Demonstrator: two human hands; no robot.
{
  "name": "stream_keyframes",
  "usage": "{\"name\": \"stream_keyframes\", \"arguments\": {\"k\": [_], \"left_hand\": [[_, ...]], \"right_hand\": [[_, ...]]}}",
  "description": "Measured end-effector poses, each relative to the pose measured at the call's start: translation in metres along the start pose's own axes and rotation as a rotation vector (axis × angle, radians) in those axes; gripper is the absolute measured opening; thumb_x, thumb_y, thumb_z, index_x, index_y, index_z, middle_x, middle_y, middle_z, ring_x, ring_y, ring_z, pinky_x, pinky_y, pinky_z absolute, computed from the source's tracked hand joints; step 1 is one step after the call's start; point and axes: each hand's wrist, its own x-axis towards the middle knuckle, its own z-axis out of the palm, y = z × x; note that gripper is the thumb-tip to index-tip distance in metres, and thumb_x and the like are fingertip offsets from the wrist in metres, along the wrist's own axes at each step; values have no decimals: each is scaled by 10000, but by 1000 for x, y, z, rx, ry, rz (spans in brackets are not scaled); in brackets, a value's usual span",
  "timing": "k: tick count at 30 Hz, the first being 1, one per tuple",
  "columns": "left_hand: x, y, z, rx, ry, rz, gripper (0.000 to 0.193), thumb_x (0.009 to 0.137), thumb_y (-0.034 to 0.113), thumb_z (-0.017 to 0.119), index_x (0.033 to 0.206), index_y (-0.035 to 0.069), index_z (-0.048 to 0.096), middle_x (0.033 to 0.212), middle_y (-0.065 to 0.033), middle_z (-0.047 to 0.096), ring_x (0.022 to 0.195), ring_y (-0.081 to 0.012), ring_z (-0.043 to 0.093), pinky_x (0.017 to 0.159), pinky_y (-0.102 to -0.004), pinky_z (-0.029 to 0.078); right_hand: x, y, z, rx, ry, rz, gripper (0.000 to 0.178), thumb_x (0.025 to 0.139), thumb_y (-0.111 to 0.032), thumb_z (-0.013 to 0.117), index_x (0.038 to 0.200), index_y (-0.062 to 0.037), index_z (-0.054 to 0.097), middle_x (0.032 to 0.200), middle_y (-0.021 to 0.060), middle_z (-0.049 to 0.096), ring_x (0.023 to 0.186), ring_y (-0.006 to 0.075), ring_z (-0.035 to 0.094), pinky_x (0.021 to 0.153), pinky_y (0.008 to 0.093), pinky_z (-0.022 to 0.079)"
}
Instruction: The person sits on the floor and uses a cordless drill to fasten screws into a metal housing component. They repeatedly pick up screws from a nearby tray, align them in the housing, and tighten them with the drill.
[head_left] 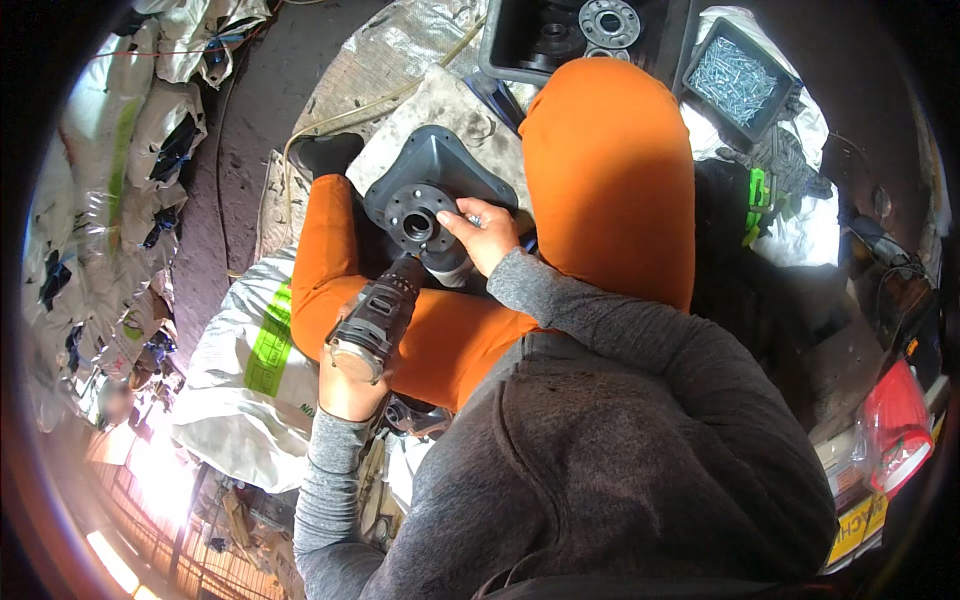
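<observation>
My left hand (350,390) is wrapped round a dark cordless drill (375,320), whose chuck points up at the rim of a round grey flange (408,200). The flange has a central hole and several smaller holes. It sits in front of a dark grey, rounded-corner base plate (455,150) with holes along its edge, between my legs. My right hand (487,238) is closed, its thumb at the flange's right side. Small shiny pieces that look like screws show between its fingers. A pale cylindrical part (450,270) is partly seen below the flange.
A black bin (510,70) with round metal flanges stands beyond my raised knee. To its right is a grey tray (735,80) full of screws. White sacks (240,370) lie at the left, and a yellow hose (385,97) crosses the ground sheet. A red item (895,430) lies far right.
</observation>
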Motion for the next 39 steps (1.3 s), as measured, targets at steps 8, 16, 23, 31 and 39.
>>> {"name": "stream_keyframes", "arguments": {"k": [8, 16, 23, 31, 39], "left_hand": [[-7, -3, 15, -194, 114, -63, 280, 765, 21, 653, 1045, 16, 652, 944, -80, 679, 805, -178, 642, 702, -296, 508], [-46, 18, 57, -486, 240, -298, 365, 787, 73, 657, 1137, 22, 565, 706, -3, 570, 508, -84, 506, 446, -252, 411], [-69, 9, 53, -1070, 238, -324, 388, 771, 93, 675, 1128, 39, 532, 768, -39, 582, 555, -108, 548, 470, -264, 451], [-98, 13, 75, -547, 336, -7, 597, 743, 131, 687, 1280, 69, 434, 926, -166, 643, 792, -288, 655, 699, -365, 524], [-140, -18, 86, -584, 484, 88, 662, 761, 145, 713, 1343, 83, 405, 931, -90, 656, 843, -243, 648, 766, -350, 522]], "right_hand": [[14, 18, 2, -100, -13, -192, 356, 827, -237, 710, 1029, 48, 645, 886, 95, 685, 802, 114, 597, 741, 275, 484], [5, 9, -10, -279, -12, -332, 456, 789, -342, 735, 1046, 27, 661, 967, 144, 693, 882, 210, 648, 805, 320, 489], [-7, 6, -18, -445, -9, -595, 419, 830, -341, 691, 1052, 13, 656, 901, 141, 691, 821, 212, 638, 764, 330, 484], [-6, 10, -28, -486, 21, -656, 438, 823, -333, 713, 1072, 21, 651, 937, 175, 687, 846, 229, 656, 782, 337, 499], [-5, -11, -39, -285, 5, -701, 384, 834, -280, 724, 1040, 35, 648, 910, 104, 666, 839, 183, 606, 793, 312, 482]]}}
